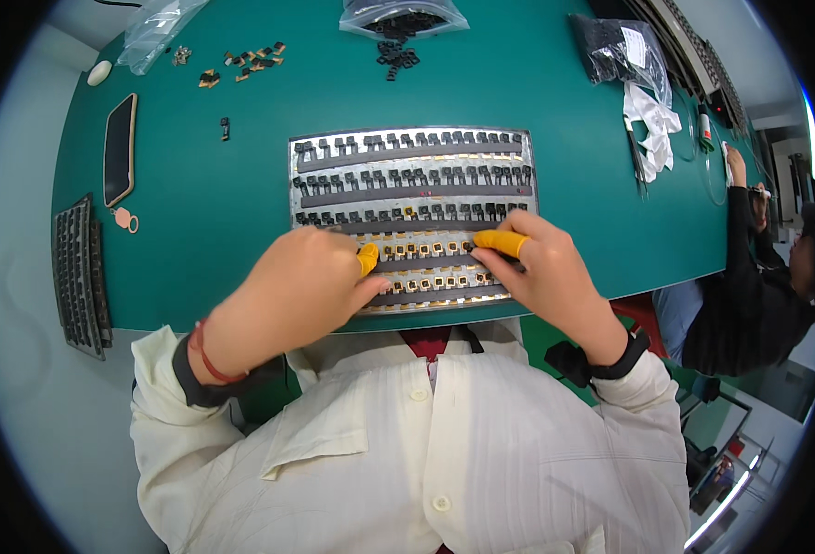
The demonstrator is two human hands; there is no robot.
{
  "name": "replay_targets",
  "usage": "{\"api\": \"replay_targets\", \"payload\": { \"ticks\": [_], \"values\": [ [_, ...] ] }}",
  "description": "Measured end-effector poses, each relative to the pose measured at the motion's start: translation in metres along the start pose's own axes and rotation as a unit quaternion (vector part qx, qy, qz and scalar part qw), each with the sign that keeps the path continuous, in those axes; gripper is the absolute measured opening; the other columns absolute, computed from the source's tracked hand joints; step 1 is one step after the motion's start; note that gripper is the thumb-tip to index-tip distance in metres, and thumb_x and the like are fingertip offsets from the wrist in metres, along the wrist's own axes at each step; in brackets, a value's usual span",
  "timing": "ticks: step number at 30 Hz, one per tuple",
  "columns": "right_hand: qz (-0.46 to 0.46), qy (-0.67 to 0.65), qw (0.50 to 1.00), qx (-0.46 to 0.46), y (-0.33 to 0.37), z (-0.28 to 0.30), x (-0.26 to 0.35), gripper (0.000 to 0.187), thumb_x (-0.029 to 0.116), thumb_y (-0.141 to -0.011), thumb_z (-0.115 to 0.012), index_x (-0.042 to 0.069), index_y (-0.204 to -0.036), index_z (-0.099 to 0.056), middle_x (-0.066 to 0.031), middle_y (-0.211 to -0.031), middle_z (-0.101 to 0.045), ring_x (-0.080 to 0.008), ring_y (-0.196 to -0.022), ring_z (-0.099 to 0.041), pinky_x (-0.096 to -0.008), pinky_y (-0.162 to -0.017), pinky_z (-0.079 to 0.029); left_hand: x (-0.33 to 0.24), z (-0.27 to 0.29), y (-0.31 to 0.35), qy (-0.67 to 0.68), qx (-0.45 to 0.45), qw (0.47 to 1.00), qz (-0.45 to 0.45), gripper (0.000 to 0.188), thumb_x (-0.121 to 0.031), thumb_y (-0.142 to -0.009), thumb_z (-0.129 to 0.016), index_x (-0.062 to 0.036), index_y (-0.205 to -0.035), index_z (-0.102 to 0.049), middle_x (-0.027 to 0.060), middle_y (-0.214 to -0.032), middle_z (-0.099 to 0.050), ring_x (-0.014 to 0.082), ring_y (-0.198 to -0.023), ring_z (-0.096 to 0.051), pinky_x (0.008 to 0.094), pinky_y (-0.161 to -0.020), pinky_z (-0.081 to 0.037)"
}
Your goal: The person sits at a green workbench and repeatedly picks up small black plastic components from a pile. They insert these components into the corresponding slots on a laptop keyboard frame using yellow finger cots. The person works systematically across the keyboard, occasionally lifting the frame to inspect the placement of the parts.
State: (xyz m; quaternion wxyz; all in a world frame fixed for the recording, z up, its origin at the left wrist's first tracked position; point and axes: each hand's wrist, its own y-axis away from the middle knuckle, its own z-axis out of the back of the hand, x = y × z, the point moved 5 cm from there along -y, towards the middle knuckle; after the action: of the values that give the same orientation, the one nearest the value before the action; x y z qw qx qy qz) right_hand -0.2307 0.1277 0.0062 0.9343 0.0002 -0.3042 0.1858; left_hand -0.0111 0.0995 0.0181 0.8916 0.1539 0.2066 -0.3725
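A flat metal tray (412,224) lies before me, with dark grey strips running across it. Small black parts (412,180) stand in its far rows, while the nearer rows show small gold-edged square pieces (426,250). My left hand (306,272) rests at the tray's near left, fingers curled, with a yellow finger cot (368,258) on its index finger. My right hand (551,263) is over the near right side, its cot-covered index finger and thumb close together at the end of a row. Whatever lies between either hand's fingertips is too small or hidden to name.
Loose black parts (395,57) spill from a clear bag (403,17) at the back. Gold-and-black pieces (258,60), a phone (119,150) and stacked dark trays (77,277) lie left. Tweezers (636,152) and white tissue (654,125) are right, near another person (740,295).
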Motion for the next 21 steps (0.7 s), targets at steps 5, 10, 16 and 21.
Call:
{"api": "replay_targets", "payload": {
  "ticks": [5, 10, 16, 21],
  "values": [
    [-0.045, 0.081, 0.996, 0.009, 0.014, -0.002, 0.008, 0.04, 0.025, -0.084, -0.075, 0.0, -0.056, -0.062, -0.0085, -0.056, -0.049, -0.0279, -0.046, -0.051, -0.0397, -0.044, -0.04, 0.047, 0.043, -0.044, 0.052, -0.09, 0.994, 0.035, 0.03, -0.02, -0.084, -0.073, 0.004, -0.102, -0.072, 0.0163, -0.079, -0.066, 0.0288, -0.067, -0.064, 0.0385, -0.062, -0.049],
    [-0.062, 0.06, 0.993, 0.086, 0.009, -0.003, 0.004, 0.048, 0.029, -0.087, -0.072, 0.0, -0.052, -0.058, -0.0154, -0.051, -0.053, -0.033, -0.045, -0.052, -0.0427, -0.044, -0.039, 0.093, 0.059, -0.1, 0.043, -0.17, 0.982, 0.063, 0.033, -0.02, -0.082, -0.076, 0.0061, -0.1, -0.071, 0.0149, -0.082, -0.072, 0.0213, -0.076, -0.069, 0.0307, -0.071, -0.054],
    [-0.025, 0.016, 0.984, 0.174, -0.028, 0.018, 0.004, 0.038, 0.026, -0.086, -0.071, -0.003, -0.063, -0.063, -0.0204, -0.058, -0.058, -0.0389, -0.055, -0.059, -0.0447, -0.054, -0.048, 0.096, 0.048, -0.144, 0.062, -0.171, 0.977, 0.108, 0.032, -0.022, -0.078, -0.08, 0.0058, -0.092, -0.072, 0.0156, -0.077, -0.071, 0.0238, -0.071, -0.069, 0.0329, -0.068, -0.055],
    [0.033, 0.009, 0.996, 0.088, -0.096, 0.031, -0.009, 0.022, 0.016, -0.084, -0.071, -0.005, -0.082, -0.071, -0.023, -0.072, -0.065, -0.0384, -0.066, -0.065, -0.0422, -0.062, -0.053, 0.094, 0.042, -0.137, 0.026, -0.177, 0.978, 0.111, 0.024, -0.018, -0.079, -0.078, 0.0042, -0.086, -0.071, 0.0172, -0.076, -0.071, 0.0317, -0.07, -0.069, 0.0382, -0.066, -0.055]
  ]
}}
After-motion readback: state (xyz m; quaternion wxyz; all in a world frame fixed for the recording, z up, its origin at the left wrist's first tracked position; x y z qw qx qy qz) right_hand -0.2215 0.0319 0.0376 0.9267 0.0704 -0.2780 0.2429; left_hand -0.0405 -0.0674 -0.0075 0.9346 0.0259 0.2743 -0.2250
